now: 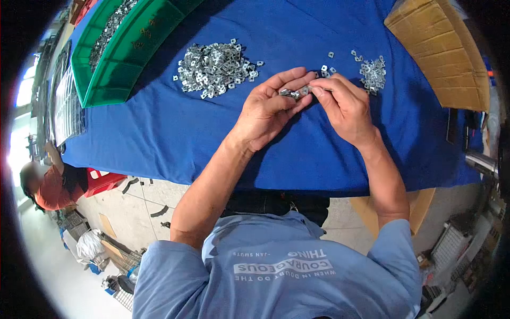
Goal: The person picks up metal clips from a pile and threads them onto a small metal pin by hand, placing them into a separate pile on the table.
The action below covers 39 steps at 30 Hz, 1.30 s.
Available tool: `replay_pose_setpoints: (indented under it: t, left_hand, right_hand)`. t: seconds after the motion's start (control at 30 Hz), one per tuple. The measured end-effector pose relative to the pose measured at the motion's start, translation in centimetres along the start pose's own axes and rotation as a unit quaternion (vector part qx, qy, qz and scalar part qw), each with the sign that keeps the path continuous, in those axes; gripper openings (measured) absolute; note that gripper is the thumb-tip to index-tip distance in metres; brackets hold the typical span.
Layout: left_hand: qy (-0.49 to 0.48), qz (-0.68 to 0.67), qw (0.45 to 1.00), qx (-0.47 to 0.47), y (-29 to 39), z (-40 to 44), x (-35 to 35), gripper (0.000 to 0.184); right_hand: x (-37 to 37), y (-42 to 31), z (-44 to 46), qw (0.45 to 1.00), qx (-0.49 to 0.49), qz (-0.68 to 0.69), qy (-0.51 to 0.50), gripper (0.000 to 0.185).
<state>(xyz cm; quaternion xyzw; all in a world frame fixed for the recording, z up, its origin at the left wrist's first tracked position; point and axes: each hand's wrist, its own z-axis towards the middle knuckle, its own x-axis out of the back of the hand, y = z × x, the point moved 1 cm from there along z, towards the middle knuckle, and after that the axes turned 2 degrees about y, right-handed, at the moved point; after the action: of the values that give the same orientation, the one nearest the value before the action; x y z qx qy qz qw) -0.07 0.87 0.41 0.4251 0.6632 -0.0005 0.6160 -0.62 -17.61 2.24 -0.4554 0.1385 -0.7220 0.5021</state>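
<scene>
Several small metal clips (295, 94) lie in my left hand (273, 102), which is palm up with the thumb folded over them. Close beside it, my right hand (346, 106) pinches one small metal clip (323, 89) between thumb and forefinger at the left fingertips. A large heap of the same clips (215, 69) sits on the blue cloth to the left of my hands. To the right is a smaller pile of clips (373, 73), with a few loose clips (328, 70) just beyond my fingertips.
A green bin (119, 72) with many small metal parts stands at the back left. A cardboard box (438, 45) stands at the right. Blue cloth (159, 143) covers the table. Another person (53, 186) in an orange top is at the far left.
</scene>
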Motion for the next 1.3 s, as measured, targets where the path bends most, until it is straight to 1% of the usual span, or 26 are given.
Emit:
replay_pose_setpoints:
  t: [0.03,0.1,0.2,0.27,0.33,0.5,0.57,0.7,0.77,0.8,0.87,0.9,0.97,1.03,1.13,1.2,1.23,1.3]
  left_hand:
    - [0.0,0.0,1.0,0.0,0.0,0.0,0.0,0.054]
    - [0.002,-0.011,1.0,0.003,0.1,-0.1,-0.2,0.054]
    - [0.003,-0.008,1.0,0.002,0.2,0.0,-0.2,0.054]
    - [0.005,-0.006,1.0,0.001,0.2,-0.1,-0.3,0.053]
    - [0.007,-0.005,1.0,0.001,0.2,0.0,-0.3,0.053]
    - [0.009,0.001,1.0,0.003,0.1,-0.1,-0.1,0.053]
    - [0.004,0.002,1.0,0.002,0.1,0.0,-0.1,0.054]
    - [-0.001,0.004,1.0,0.002,0.0,0.0,0.0,0.053]
    - [-0.003,0.005,1.0,0.002,0.0,0.0,0.1,0.053]
    - [-0.005,0.006,1.0,0.003,0.1,0.0,0.1,0.052]
    - [-0.001,0.005,1.0,0.004,0.1,0.0,-0.2,0.051]
    - [0.006,0.003,1.0,0.004,0.1,0.0,-0.2,0.051]
    - [0.014,0.007,1.0,0.001,0.0,0.0,-0.3,0.049]
    - [0.021,0.012,1.0,-0.002,0.0,0.1,-0.4,0.048]
    - [0.038,0.011,0.999,0.007,0.2,0.1,-0.5,0.052]
    - [0.004,-0.024,1.0,0.005,0.3,0.1,-0.2,0.059]
    - [0.005,-0.023,1.0,0.004,0.3,0.1,-0.1,0.059]
    - [-0.012,-0.021,1.0,-0.005,0.1,0.1,0.1,0.066]
  right_hand:
    - [0.1,-0.1,0.0,1.0,0.0,0.0,0.0,0.007]
    - [0.4,-0.4,0.1,0.999,-0.012,0.008,0.037,0.007]
    - [1.1,-0.9,0.3,1.0,-0.023,0.003,0.018,0.007]
    - [0.7,-0.9,0.3,1.0,-0.011,0.008,0.015,0.006]
    - [0.4,-0.6,0.1,1.0,-0.004,-0.001,-0.012,0.006]
    - [0.3,-0.4,0.2,1.0,-0.006,-0.005,-0.015,0.006]
    - [0.1,-0.3,0.1,1.0,0.01,-0.013,0.0,0.006]
    - [-0.1,-0.3,0.1,0.999,0.028,-0.029,-0.006,0.007]
    - [-0.1,-0.2,0.0,1.0,-0.012,-0.019,-0.017,0.006]
    - [0.0,-0.2,0.1,1.0,-0.012,-0.02,-0.016,0.006]
    - [0.6,0.2,0.4,0.997,-0.048,-0.05,0.026,0.005]
    - [0.9,0.7,0.4,0.993,-0.073,-0.07,0.065,0.01]
    - [1.7,1.4,0.6,0.979,-0.137,-0.125,0.083,0.012]
    - [2.1,1.4,0.8,0.977,-0.14,-0.133,0.093,0.013]
    - [2.0,0.9,0.7,0.977,-0.164,-0.106,0.089,0.012]
    - [1.6,0.6,0.5,0.988,-0.145,-0.013,0.058,0.011]
    - [1.4,0.4,0.3,0.99,-0.134,0.016,0.042,0.009]
    - [0.9,-0.4,0.3,0.994,-0.102,0.043,0.005,0.009]
